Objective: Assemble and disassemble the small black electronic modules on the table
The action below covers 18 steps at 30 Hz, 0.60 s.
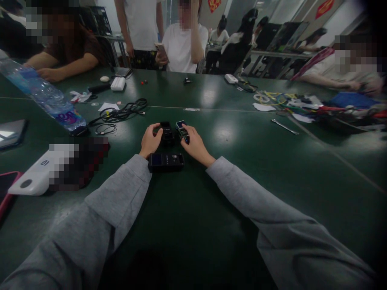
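My left hand (151, 141) is closed around the left side of a black handheld device (167, 132), thumb on its near part. My right hand (196, 146) has its fingers curled on a small circuit board with a screen (181, 125), just right of that device; a gap lies between the two. Part of the board is hidden under my fingers. Nearer to me, a second black handheld device (166, 162) lies sideways on the dark green table (193, 225), its screen at the left and buttons at the right. Neither hand touches it.
On the left are a plastic bottle (48, 96), a white power bank (33, 173) and a coiled black cable (127, 110). To the right lie a wrench (284, 127) and a heap of wires (317, 106). Several people sit or stand beyond the table.
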Tool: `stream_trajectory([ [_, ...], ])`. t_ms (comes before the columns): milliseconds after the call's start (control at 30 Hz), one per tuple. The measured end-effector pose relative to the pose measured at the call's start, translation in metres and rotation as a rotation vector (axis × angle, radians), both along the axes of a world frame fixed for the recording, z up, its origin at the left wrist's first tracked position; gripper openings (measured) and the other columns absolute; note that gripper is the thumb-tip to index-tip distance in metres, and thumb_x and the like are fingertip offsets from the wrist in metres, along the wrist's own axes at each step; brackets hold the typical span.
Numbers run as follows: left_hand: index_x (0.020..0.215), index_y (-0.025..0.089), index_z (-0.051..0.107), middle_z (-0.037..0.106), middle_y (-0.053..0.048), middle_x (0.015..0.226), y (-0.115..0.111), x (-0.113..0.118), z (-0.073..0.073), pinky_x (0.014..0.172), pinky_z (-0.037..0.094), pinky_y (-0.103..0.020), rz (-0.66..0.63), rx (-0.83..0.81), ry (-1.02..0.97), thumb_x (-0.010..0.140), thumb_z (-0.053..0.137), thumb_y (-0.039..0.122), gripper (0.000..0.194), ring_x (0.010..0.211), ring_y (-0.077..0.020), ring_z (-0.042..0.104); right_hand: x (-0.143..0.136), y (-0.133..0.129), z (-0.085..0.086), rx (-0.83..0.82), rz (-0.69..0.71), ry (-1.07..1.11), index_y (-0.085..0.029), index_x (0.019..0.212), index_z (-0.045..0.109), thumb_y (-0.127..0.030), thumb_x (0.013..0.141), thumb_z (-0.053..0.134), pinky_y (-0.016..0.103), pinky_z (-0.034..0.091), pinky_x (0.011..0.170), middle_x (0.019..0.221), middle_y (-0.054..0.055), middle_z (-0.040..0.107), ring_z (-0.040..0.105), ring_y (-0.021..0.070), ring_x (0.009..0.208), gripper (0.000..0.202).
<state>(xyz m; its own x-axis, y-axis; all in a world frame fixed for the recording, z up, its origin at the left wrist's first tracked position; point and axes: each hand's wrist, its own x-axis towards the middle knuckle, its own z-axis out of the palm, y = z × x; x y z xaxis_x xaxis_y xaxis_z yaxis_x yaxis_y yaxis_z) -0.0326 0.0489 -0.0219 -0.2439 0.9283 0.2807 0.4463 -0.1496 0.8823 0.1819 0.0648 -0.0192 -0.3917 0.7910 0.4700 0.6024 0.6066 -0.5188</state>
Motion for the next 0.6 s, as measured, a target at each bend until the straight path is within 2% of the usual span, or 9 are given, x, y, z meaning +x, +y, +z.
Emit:
stream_trajectory([
  [100,0.124,0.023,0.06,0.064,-0.009,0.131,0.0,0.0,0.0,0.101,0.049,-0.045,0.006,-0.01,-0.013,0.093,0.058,0.033,0.033,0.108,-0.0236,0.065,0.006,-0.004,0.003,-0.028,0.031,0.014,-0.026,0.149,0.041,-0.027,0.092,0.057,0.056,0.046,0.11,0.143,0.011,0.049,0.052,0.0303,0.13,0.06],
  [200,0.126,0.023,0.06,0.064,-0.009,0.133,0.0,0.0,0.001,0.101,0.049,-0.046,-0.006,-0.014,-0.013,0.094,0.057,0.035,0.034,0.108,-0.0236,0.066,0.016,-0.017,0.007,-0.032,0.046,0.025,-0.027,0.148,0.042,-0.025,0.093,0.054,0.056,0.046,0.11,0.141,0.011,0.051,0.053,0.0302,0.129,0.056],
  [367,0.127,0.022,0.06,0.065,-0.009,0.132,0.0,0.0,0.001,0.105,0.046,-0.045,-0.012,-0.021,-0.003,0.093,0.057,0.033,0.036,0.116,-0.0241,0.064,0.055,-0.069,0.015,-0.035,0.084,-0.023,-0.026,0.15,0.038,-0.028,0.097,0.049,0.055,0.045,0.112,0.143,0.012,0.049,0.051,0.0292,0.131,0.054],
  [467,0.129,0.021,0.06,0.065,-0.01,0.133,0.0,0.0,0.0,0.104,0.047,-0.045,-0.009,-0.025,-0.005,0.094,0.057,0.034,0.037,0.115,-0.0242,0.065,0.109,-0.109,0.014,-0.049,0.028,-0.112,-0.033,0.153,0.034,-0.034,0.099,0.047,0.057,0.045,0.112,0.146,0.009,0.047,0.052,0.0299,0.132,0.055],
  [600,0.127,0.023,0.061,0.066,-0.009,0.132,0.001,-0.001,-0.001,0.104,0.047,-0.046,-0.01,-0.015,0.007,0.094,0.057,0.034,0.035,0.114,-0.0242,0.065,0.231,-0.15,0.009,-0.015,-0.268,-0.192,-0.047,0.152,0.031,-0.049,0.096,0.049,0.064,0.047,0.103,0.138,0.013,0.054,0.057,0.0372,0.124,0.06],
])
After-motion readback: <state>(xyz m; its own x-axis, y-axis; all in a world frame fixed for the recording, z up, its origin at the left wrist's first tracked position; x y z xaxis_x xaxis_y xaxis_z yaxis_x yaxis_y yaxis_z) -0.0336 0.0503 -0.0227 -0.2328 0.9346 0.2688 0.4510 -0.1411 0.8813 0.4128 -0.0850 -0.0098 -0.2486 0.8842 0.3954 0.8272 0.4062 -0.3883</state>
